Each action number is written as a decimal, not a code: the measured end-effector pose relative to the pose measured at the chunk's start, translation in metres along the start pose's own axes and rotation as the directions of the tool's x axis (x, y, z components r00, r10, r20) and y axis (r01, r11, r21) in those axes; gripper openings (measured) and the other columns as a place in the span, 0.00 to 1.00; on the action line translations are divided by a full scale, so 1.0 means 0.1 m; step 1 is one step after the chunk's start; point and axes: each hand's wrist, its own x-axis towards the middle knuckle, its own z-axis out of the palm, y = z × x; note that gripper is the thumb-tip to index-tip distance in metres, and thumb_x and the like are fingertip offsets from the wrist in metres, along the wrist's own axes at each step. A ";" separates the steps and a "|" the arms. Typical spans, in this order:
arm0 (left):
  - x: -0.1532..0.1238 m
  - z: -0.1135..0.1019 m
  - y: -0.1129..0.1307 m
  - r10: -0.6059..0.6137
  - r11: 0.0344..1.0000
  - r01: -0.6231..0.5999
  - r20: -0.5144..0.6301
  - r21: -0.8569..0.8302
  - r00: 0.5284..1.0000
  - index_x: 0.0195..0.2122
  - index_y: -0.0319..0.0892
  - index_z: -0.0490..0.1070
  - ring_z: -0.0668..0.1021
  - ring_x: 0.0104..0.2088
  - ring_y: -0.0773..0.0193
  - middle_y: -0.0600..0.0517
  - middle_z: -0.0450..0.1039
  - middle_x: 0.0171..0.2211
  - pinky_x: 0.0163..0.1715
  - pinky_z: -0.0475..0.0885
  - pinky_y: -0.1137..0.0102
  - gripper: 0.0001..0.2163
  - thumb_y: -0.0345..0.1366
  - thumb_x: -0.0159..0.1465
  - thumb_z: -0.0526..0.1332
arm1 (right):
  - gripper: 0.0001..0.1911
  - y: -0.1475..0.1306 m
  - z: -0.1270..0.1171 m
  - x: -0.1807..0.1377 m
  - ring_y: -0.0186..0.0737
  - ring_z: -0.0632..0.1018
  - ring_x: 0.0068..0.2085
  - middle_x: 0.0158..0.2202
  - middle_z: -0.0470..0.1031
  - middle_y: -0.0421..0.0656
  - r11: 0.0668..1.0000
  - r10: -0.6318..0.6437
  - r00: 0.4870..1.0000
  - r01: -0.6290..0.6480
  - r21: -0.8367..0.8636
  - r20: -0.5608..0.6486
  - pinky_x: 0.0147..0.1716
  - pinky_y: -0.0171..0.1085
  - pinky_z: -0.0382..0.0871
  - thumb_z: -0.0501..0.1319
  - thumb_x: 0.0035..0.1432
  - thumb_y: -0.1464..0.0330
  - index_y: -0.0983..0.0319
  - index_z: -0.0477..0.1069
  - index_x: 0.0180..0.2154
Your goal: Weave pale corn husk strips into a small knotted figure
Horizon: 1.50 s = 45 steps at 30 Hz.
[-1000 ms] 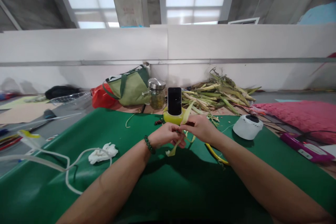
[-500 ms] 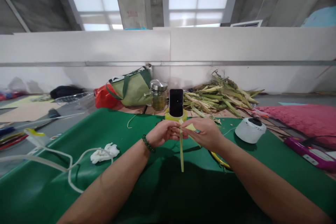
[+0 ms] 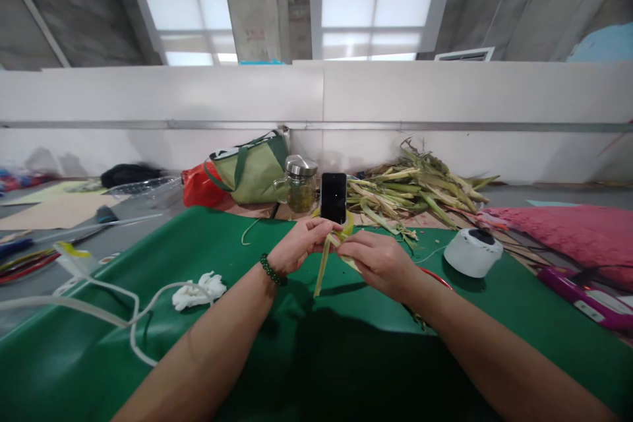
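Observation:
Pale yellow-green leaf strips [image 3: 322,268], which look like corn husk, cross between my two hands above the green mat [image 3: 232,356]. My left hand [image 3: 302,244] pinches them from the left, thumb and fingertips together; a dark green bead bracelet [image 3: 271,271] circles that wrist. From the right, my right hand [image 3: 380,260] grips the strips with its fingers closed. One strip hangs down at a slant to the lower left, and part of another shows under the right fingers. How the strips are folded where they cross is too small to tell.
Behind the hands stand a phone [image 3: 333,198], a lidded glass mug [image 3: 300,186] and a green bag [image 3: 257,171]. A husk pile [image 3: 415,181] lies at the back right. Rightward sit a white roll [image 3: 472,252] and a purple device [image 3: 583,297]. Crumpled tissue [image 3: 198,291] and a white cable [image 3: 133,326] lie left.
The hanging strip has swung from nearly upright to slanting lower left. My right hand has turned and lowered slightly, and both hands still hold the strips. The view has tilted up a little.

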 end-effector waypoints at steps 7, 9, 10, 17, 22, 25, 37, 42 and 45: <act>-0.01 0.09 -0.03 0.051 0.986 -0.069 0.118 0.153 0.992 0.41 0.38 0.77 0.73 0.30 0.67 0.49 0.76 0.32 0.32 0.67 0.72 0.24 0.48 0.47 0.70 | 0.10 0.04 0.06 0.01 0.36 0.78 0.36 0.33 0.78 0.44 0.991 0.030 0.996 -0.020 0.130 -0.079 0.36 0.33 0.74 0.54 0.60 0.77 0.61 0.72 0.37; -0.01 0.10 -0.05 0.052 0.987 -0.066 0.100 0.150 0.994 0.41 0.38 0.78 0.73 0.31 0.66 0.49 0.77 0.32 0.32 0.67 0.73 0.23 0.50 0.49 0.68 | 0.10 0.02 0.08 0.00 0.37 0.78 0.39 0.35 0.79 0.46 0.994 0.024 0.996 -0.015 0.112 -0.087 0.39 0.35 0.74 0.54 0.59 0.77 0.62 0.72 0.38; -0.01 0.10 -0.06 0.048 0.986 -0.061 0.085 0.153 0.995 0.41 0.38 0.78 0.73 0.31 0.66 0.48 0.77 0.32 0.32 0.66 0.73 0.23 0.51 0.50 0.68 | 0.10 0.01 0.08 0.00 0.38 0.78 0.40 0.36 0.79 0.46 0.994 0.028 0.996 -0.018 0.110 -0.087 0.39 0.36 0.74 0.54 0.59 0.77 0.62 0.72 0.38; 0.03 0.06 -0.05 0.064 0.988 -0.050 -0.093 0.143 0.994 0.36 0.37 0.79 0.74 0.27 0.67 0.49 0.76 0.27 0.29 0.68 0.74 0.22 0.52 0.50 0.67 | 0.06 -0.06 -0.03 0.03 0.32 0.73 0.24 0.23 0.75 0.41 0.874 0.372 0.928 -0.357 0.330 0.020 0.24 0.30 0.67 0.59 0.54 0.72 0.63 0.73 0.27; 0.04 0.04 -0.02 -0.014 0.999 0.018 -0.105 0.036 0.994 0.36 0.35 0.78 0.75 0.24 0.69 0.49 0.76 0.25 0.27 0.69 0.74 0.25 0.55 0.52 0.64 | 0.08 -0.05 0.00 0.02 0.31 0.72 0.21 0.23 0.76 0.40 0.812 0.507 0.862 -0.474 0.340 -0.009 0.21 0.29 0.66 0.61 0.57 0.66 0.62 0.75 0.28; 0.04 0.01 -0.02 -0.079 0.993 0.078 -0.014 -0.087 0.997 0.40 0.34 0.76 0.75 0.24 0.69 0.46 0.77 0.28 0.28 0.71 0.74 0.27 0.56 0.54 0.62 | 0.08 -0.05 0.03 0.01 0.32 0.76 0.25 0.27 0.79 0.41 0.912 0.391 0.903 -0.355 0.204 -0.176 0.27 0.30 0.70 0.59 0.58 0.68 0.60 0.75 0.29; -0.03 0.04 0.00 -0.053 0.991 0.068 0.123 -0.120 0.991 0.42 0.34 0.76 0.76 0.26 0.69 0.48 0.76 0.29 0.30 0.71 0.73 0.21 0.42 0.51 0.69 | 0.12 -0.03 -0.07 0.00 0.40 0.78 0.38 0.35 0.78 0.47 0.956 -0.149 0.983 0.115 -0.272 -0.107 0.40 0.38 0.75 0.53 0.61 0.75 0.61 0.73 0.42; 0.00 0.04 0.02 0.001 0.996 -0.001 -0.008 -0.093 1.000 0.39 0.36 0.77 0.75 0.25 0.71 0.52 0.74 0.25 0.29 0.70 0.75 0.19 0.41 0.49 0.70 | 0.10 -0.07 -0.06 -0.02 0.38 0.77 0.34 0.31 0.77 0.46 0.974 -0.001 0.998 -0.013 -0.228 -0.062 0.35 0.37 0.73 0.53 0.62 0.72 0.60 0.73 0.36; 0.02 0.04 0.02 0.067 0.996 -0.074 -0.117 -0.057 0.991 0.36 0.37 0.78 0.74 0.24 0.71 0.53 0.74 0.25 0.29 0.70 0.75 0.18 0.41 0.46 0.72 | 0.10 -0.08 -0.07 0.01 0.38 0.76 0.32 0.30 0.76 0.45 0.981 0.194 0.978 -0.194 0.001 -0.078 0.32 0.36 0.71 0.56 0.60 0.65 0.61 0.72 0.32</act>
